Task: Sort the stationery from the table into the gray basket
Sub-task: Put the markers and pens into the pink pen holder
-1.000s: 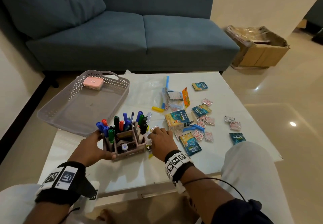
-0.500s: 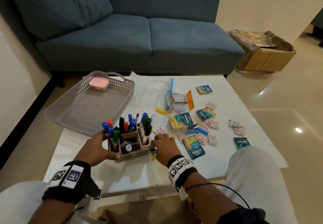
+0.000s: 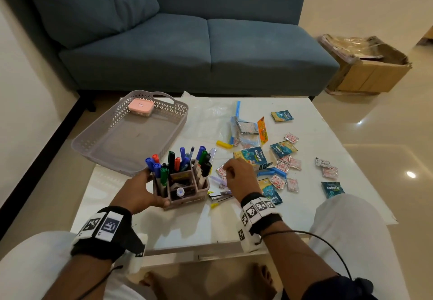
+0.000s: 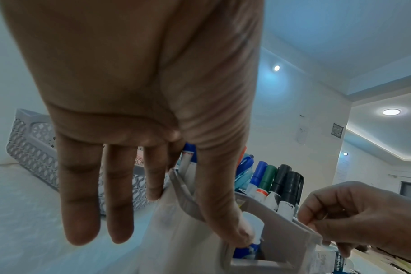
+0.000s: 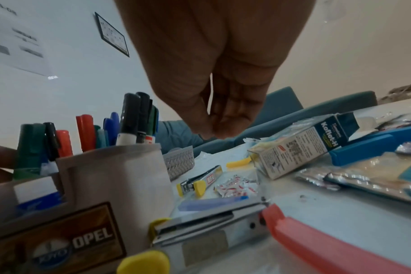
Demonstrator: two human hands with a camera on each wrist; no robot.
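**Q:** Gray basket [image 3: 178, 112] and pen organizer [image 3: 181, 188], both on the white table [image 3: 187, 224]: why was the organizer held where it was?

**A:** It stood just beside the basket's near rim, its markers [image 3: 172, 159] upright. The left hand [image 3: 138, 192] clasped its left side, thumb on the near corner and fingers against the far wall, probably to steady or lift it toward the basket.

**Q:** And the right hand [image 3: 241, 178]?

**A:** It hovered to the organizer's right, above a stapler [image 3: 220, 195], fingers curled with tips bunched together. Whether they pinched anything could not be told; the right wrist view showed nothing between them.

**Q:** What already lay in the basket?

**A:** Only a pink box [image 3: 141, 107], at the far end. The medicine carton [image 3: 253, 156] and sachets [image 3: 284, 165] lay scattered well to the right, apparently not stationery
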